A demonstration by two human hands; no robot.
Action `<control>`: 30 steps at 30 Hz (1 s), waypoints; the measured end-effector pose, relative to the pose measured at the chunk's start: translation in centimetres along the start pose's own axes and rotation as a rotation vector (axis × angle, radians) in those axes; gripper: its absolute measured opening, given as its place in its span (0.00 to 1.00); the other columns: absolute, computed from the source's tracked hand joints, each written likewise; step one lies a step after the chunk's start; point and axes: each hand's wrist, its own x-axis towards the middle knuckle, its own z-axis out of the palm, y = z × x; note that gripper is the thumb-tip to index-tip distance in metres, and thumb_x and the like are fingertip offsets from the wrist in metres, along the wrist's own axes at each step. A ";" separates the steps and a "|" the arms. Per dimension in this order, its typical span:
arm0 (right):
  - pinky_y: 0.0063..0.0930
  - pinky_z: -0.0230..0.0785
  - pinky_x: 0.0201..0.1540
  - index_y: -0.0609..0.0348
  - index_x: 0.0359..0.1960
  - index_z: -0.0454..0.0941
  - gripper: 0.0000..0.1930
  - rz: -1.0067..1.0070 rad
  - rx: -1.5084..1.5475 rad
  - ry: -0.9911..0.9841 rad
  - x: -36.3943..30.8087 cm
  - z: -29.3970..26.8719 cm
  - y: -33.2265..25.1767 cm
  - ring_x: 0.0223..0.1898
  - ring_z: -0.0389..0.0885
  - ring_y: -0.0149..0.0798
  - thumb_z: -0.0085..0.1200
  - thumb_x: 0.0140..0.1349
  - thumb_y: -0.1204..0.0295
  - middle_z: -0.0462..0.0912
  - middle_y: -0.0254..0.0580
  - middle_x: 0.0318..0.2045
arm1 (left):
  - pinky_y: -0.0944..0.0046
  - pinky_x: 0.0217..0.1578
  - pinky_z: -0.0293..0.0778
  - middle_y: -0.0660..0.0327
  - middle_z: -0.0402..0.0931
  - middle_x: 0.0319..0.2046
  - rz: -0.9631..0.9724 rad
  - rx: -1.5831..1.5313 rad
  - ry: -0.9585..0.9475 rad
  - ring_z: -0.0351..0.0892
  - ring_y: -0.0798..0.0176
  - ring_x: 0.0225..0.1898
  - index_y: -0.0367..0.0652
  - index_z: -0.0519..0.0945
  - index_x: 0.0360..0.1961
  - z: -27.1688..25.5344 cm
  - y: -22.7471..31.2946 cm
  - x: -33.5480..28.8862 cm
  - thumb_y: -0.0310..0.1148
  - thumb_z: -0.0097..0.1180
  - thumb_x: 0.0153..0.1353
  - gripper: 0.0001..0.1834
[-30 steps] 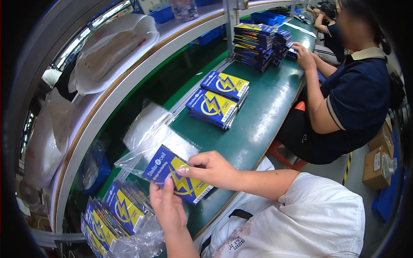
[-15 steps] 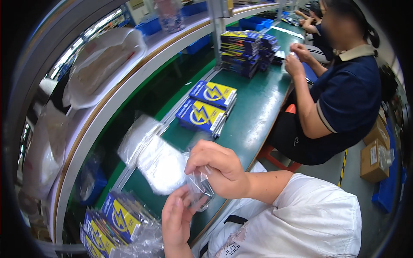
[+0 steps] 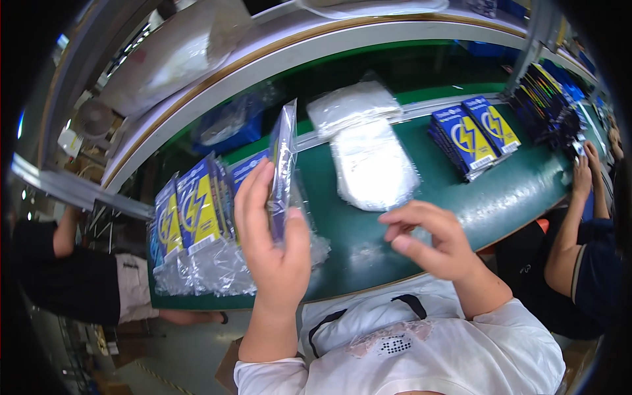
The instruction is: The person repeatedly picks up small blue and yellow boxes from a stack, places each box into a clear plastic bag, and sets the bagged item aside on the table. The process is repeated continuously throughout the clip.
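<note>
My left hand (image 3: 273,253) grips a thin, dark blue flat pack (image 3: 284,164) in a clear plastic bag, held upright and seen almost edge-on between thumb and fingers. It stands beside a row of bagged blue-and-yellow flat packs (image 3: 197,214), whose loose clear bag ends spread toward the table's front edge. Over the table to the right, my right hand (image 3: 434,240) is empty, its fingers bent and apart. Just beyond that hand lies a pile of clear plastic bags (image 3: 374,168), with another pile of bags (image 3: 355,108) behind it.
Two stacks of blue-and-yellow flat packs (image 3: 464,141) sit on the green table (image 3: 368,247) at right, with a taller stack (image 3: 543,105) farther on. A blue bin (image 3: 230,128) stands under the shelf (image 3: 368,33). A co-worker (image 3: 573,257) sits at right; another person (image 3: 72,263) is at left.
My view has swung left. My hands, earlier together on a clear bag, are now apart; the left holds the bagged flat pack up by the row and the right is empty.
</note>
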 end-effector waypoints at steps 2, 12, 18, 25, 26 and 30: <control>0.21 0.68 0.34 0.66 0.43 0.78 0.12 0.052 -0.045 0.104 -0.1 -0.5 1.1 0.31 0.76 0.30 0.54 0.58 0.78 0.78 0.39 0.29 | 0.54 0.60 0.58 0.44 0.64 0.57 -0.057 0.349 -0.110 0.65 0.45 0.58 0.31 0.68 0.55 -0.6 -1.2 -0.4 0.25 0.51 0.56 0.24; 0.30 0.65 0.53 0.67 0.51 0.74 0.20 0.089 -0.799 0.577 3.3 -10.3 5.4 0.51 0.75 0.42 0.56 0.60 0.68 0.77 0.50 0.47 | 0.48 0.58 0.59 0.49 0.69 0.52 0.200 0.178 -0.305 0.62 0.43 0.60 0.37 0.76 0.45 3.0 0.2 -1.7 0.28 0.57 0.55 0.16; 0.39 0.61 0.59 0.71 0.49 0.74 0.26 0.190 -1.245 0.259 1.8 -11.1 6.9 0.55 0.70 0.55 0.63 0.49 0.68 0.72 0.57 0.54 | 0.49 0.58 0.58 0.53 0.69 0.54 0.203 0.345 -0.594 0.64 0.46 0.59 0.40 0.79 0.42 8.4 -4.7 -4.2 0.24 0.55 0.51 0.15; 0.39 0.65 0.52 0.59 0.48 0.77 0.27 0.408 -1.155 0.336 2.3 -11.0 5.5 0.49 0.72 0.55 0.66 0.44 0.62 0.74 0.55 0.46 | 0.55 0.44 0.67 0.59 0.77 0.32 0.252 0.289 -0.493 0.74 0.53 0.40 0.41 0.81 0.34 8.5 -4.5 -1.7 0.22 0.55 0.50 0.10; 0.38 0.66 0.51 0.59 0.47 0.77 0.27 0.349 -1.106 0.408 2.1 -10.6 5.2 0.48 0.73 0.54 0.67 0.43 0.62 0.74 0.54 0.45 | 0.55 0.44 0.67 0.58 0.75 0.32 0.233 0.261 -0.489 0.73 0.53 0.40 0.40 0.80 0.37 8.6 -4.4 -1.6 0.22 0.54 0.50 0.11; 0.34 0.67 0.49 0.60 0.51 0.70 0.32 0.367 -0.411 0.618 1.1 -8.2 4.2 0.45 0.74 0.42 0.67 0.45 0.58 0.73 0.48 0.43 | 0.58 0.40 0.70 0.54 0.73 0.36 0.120 0.161 -0.440 0.74 0.52 0.38 0.37 0.78 0.44 8.9 -3.5 -1.5 0.23 0.53 0.57 0.12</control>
